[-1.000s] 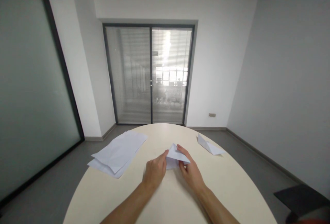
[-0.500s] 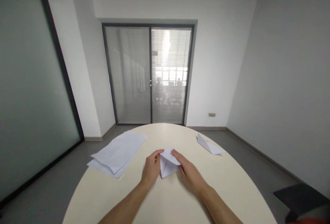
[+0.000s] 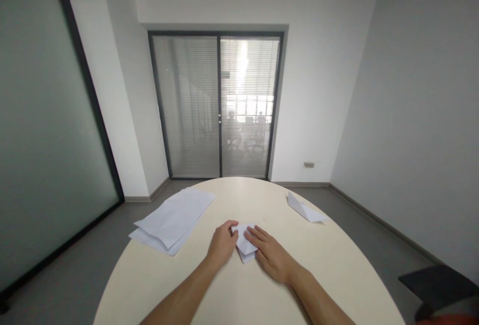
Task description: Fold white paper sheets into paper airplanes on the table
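A small piece of folded white paper [image 3: 246, 250] lies on the table between my two hands. It has several layers, and its lower end is slightly lifted apart. My left hand [image 3: 223, 242] is closed on the paper's upper left edge, thumb and index finger pinching it. Flat across the right side of the paper rests my right hand [image 3: 272, 254], its fingers stretched out and pressing on it. The fingers cover part of the folds.
A stack of loose white sheets [image 3: 174, 220] lies at the left of the round cream table [image 3: 239, 300]. Near the right edge sits another folded paper piece [image 3: 305, 211]. A dark chair [image 3: 437, 282] stands at the lower right, and a glass door [image 3: 187, 110] is beyond.
The paper's raised top flap has been pressed down, so it lies flatter and narrower. My right hand has gone from holding its edge to lying flat on top.
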Demonstrator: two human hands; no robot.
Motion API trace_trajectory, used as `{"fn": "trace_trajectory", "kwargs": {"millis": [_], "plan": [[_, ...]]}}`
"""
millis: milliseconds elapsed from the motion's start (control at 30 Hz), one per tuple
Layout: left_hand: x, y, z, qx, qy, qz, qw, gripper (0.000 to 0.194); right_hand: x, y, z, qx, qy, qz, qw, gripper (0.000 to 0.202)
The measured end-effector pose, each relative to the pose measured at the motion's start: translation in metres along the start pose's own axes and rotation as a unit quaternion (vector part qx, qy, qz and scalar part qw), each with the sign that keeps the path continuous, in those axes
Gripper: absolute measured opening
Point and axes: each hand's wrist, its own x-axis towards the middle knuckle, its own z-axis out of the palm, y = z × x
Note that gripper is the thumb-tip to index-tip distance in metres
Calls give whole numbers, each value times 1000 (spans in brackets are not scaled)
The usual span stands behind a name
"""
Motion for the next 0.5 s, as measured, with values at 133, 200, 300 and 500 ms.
{"fn": "trace_trajectory", "kwargs": {"millis": [133, 200, 300, 500], "plan": [[-4, 7, -6, 50, -15, 45, 998, 32, 1, -8, -4, -11, -59, 70, 996, 64], [-9, 14, -10, 76, -33, 96, 992, 32, 0, -10, -4, -14, -73, 83, 994, 69], [-17, 24, -14, 111, -109, 166, 974, 40, -1, -8, -5, -12, -77, 88, 993, 77], [-27, 25, -16, 197, -191, 218, 937, 46, -5, 5, -4, -2, -54, 109, 993, 61]]}}
